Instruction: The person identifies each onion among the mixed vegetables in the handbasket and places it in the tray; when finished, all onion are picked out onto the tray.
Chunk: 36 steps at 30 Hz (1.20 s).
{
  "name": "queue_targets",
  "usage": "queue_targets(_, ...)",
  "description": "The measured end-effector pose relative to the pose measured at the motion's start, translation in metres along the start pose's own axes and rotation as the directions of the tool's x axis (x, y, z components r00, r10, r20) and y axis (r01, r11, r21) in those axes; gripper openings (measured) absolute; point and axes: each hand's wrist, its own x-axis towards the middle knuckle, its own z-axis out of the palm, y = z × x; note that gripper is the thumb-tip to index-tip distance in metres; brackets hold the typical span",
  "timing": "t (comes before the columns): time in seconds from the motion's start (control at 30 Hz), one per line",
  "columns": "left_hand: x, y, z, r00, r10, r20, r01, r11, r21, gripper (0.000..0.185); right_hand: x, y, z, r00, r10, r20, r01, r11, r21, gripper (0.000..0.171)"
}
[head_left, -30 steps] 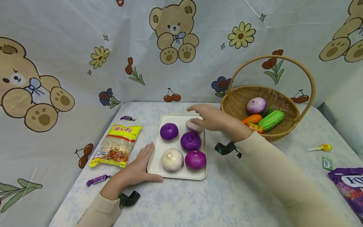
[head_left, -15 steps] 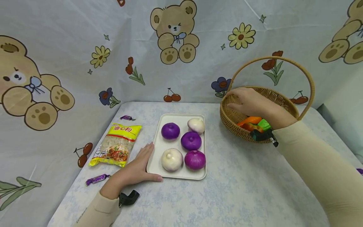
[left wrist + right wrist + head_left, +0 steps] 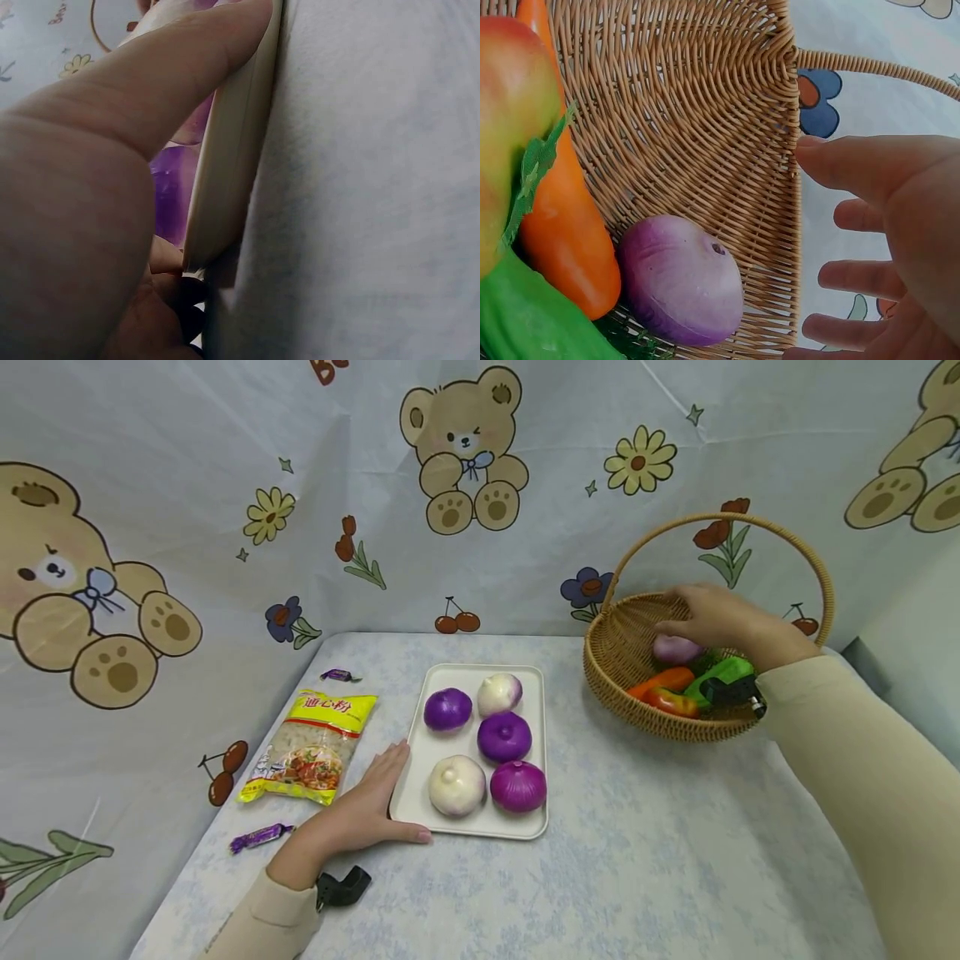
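A white tray (image 3: 487,833) holds several onions: two purple ones (image 3: 447,708) (image 3: 504,736), a white-purple one (image 3: 499,693) at the back, a white one (image 3: 457,784) and a red-purple one (image 3: 518,786). My left hand (image 3: 360,814) lies flat on the table against the tray's left rim (image 3: 232,172). My right hand (image 3: 712,610) hovers inside the wicker basket (image 3: 622,643), fingers spread, just above a pale purple onion (image 3: 675,649). In the right wrist view the hand (image 3: 821,225) is apart from that onion (image 3: 681,279).
The basket also holds a carrot (image 3: 660,681), a green cucumber (image 3: 720,675) and a red-yellow fruit (image 3: 670,702). A yellow food packet (image 3: 315,745) and two purple candies (image 3: 257,837) (image 3: 337,674) lie left of the tray. Printed cloth walls close in the back and left.
My right hand left the white-purple onion on the back of the tray and moved right into the basket, over the pale onion. The left hand has stayed put.
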Motion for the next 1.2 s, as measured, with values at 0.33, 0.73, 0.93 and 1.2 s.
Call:
queue_targets(0.33,-0.001,0.000,-0.001,1.000,0.029,-0.007,-0.029,0.999,-0.023,0.144,0.003,0.005,0.006,0.999,0.028,0.040,-0.027,0.999,-0.036,0.075)
queue_targets(0.73,0.000,0.000,-0.001,1.000,0.018,-0.008,-0.018,1.000,-0.009,0.144,0.007,0.021,0.021,0.996,0.030,0.085,-0.026,0.998,-0.052,0.075)
queue_targets(0.93,0.000,-0.001,0.000,1.000,0.022,-0.005,-0.022,1.000,-0.001,0.144,0.006,0.027,0.028,0.995,0.029,0.095,-0.029,1.000,-0.009,0.063)
queue_targets(1.2,-0.001,-0.001,-0.002,1.000,0.024,-0.005,-0.024,1.000,-0.003,0.144,0.008,0.032,0.032,0.996,0.044,0.079,-0.043,0.999,-0.016,0.057)
